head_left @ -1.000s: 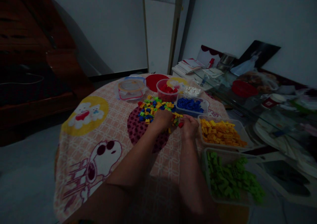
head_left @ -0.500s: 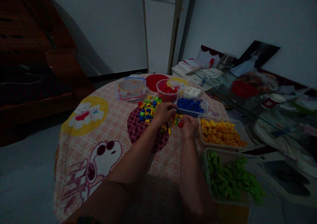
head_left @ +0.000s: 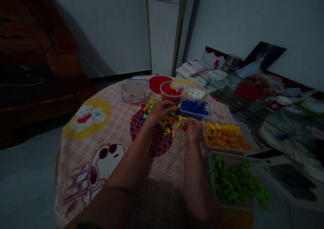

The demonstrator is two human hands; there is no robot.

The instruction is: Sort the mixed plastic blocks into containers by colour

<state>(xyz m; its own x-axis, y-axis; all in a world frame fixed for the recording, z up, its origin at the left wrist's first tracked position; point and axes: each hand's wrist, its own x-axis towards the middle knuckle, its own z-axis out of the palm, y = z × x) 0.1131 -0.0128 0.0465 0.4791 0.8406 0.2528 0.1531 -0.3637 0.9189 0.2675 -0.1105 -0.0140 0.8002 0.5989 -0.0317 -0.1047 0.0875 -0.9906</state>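
Note:
Small toy bricks [head_left: 167, 123] in yellow, green, blue and red lie mixed in a loose heap on the tablecloth. Over this heap hovers my left hand [head_left: 160, 111], fingers loosely bent and apart, with nothing visible in them. It hides part of the heap. At the heap's right edge, my right hand [head_left: 194, 130] is closed in a pinch. A red toy brick [head_left: 184, 127] shows at its fingertips. Sorted bricks fill nearby containers: red in a round tub [head_left: 168, 97], blue in a clear box [head_left: 196, 114], yellow in another box [head_left: 229, 150].
Green bricks fill a clear box [head_left: 236, 204] at the front right. Stacked containers [head_left: 134, 90] and a red round lid [head_left: 160, 83] stand at the back. A cluttered glass table [head_left: 227, 94] adjoins on the right. A wooden bench [head_left: 63, 60] is at the left.
My left hand has moved left from beside the blue box to over the heap, uncovering bricks near the middle. The right hand has stayed in place.

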